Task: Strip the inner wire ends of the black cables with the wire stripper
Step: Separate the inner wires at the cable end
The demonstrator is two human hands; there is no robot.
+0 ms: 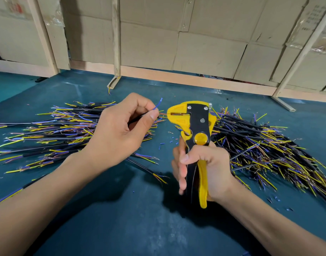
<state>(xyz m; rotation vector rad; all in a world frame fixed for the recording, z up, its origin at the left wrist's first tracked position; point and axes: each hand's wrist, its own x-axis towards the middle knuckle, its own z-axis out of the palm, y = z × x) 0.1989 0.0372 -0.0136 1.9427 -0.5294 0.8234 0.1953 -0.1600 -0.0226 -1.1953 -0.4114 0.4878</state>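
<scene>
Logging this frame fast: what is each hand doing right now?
Left hand: closed, pinching a black cable with its wire ends at the stripper's head.
Right hand: closed around the handles of the wire stripper.

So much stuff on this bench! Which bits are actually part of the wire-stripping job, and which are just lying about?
Part of the job:
- wire stripper, gripped by the right hand
- black cable, pinched by the left hand
- cable piles, left and right

Just lying about:
- blue insulation scraps
- cardboard boxes
- wooden posts
</scene>
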